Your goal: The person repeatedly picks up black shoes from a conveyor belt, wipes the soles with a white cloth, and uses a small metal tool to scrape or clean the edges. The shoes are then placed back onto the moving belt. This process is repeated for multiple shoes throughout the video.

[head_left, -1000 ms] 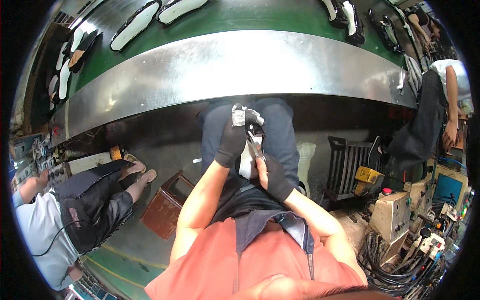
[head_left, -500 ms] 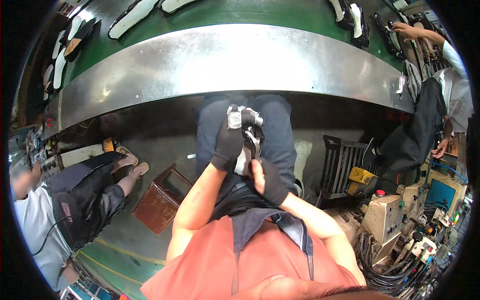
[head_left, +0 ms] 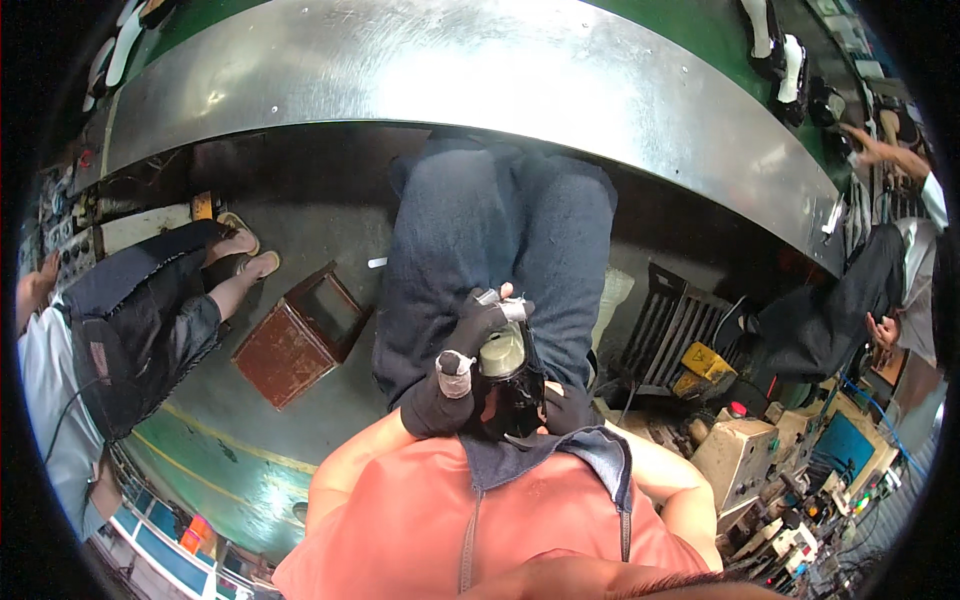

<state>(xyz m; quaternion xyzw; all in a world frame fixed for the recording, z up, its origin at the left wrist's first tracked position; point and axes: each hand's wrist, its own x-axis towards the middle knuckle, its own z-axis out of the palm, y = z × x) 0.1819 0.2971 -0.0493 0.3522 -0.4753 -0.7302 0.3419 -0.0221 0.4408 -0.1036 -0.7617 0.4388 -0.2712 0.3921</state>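
Close to my body, over my lap, I hold a glossy black shoe upper [head_left: 513,398] with a pale beige-green part showing near its far end. My left hand [head_left: 462,355], in a black fingerless glove with tape round the fingers, is closed on its left side and far end. My right hand [head_left: 566,408], gloved the same way, grips the near right side. Part of the right fingers hides behind the shoe upper.
A metal ledge [head_left: 420,85] runs ahead of my knees, edging a green belt [head_left: 215,30] with black shoe uppers [head_left: 792,80]. A brown stool [head_left: 290,345] stands left. Machines [head_left: 740,460] and a slatted rack [head_left: 665,325] are right. People sit on both sides.
The shoe upper has come nearer my body and turned, both hands with it. My view has tilted down, so the ledge sits higher. The right-hand co-worker's arm has moved at the belt.
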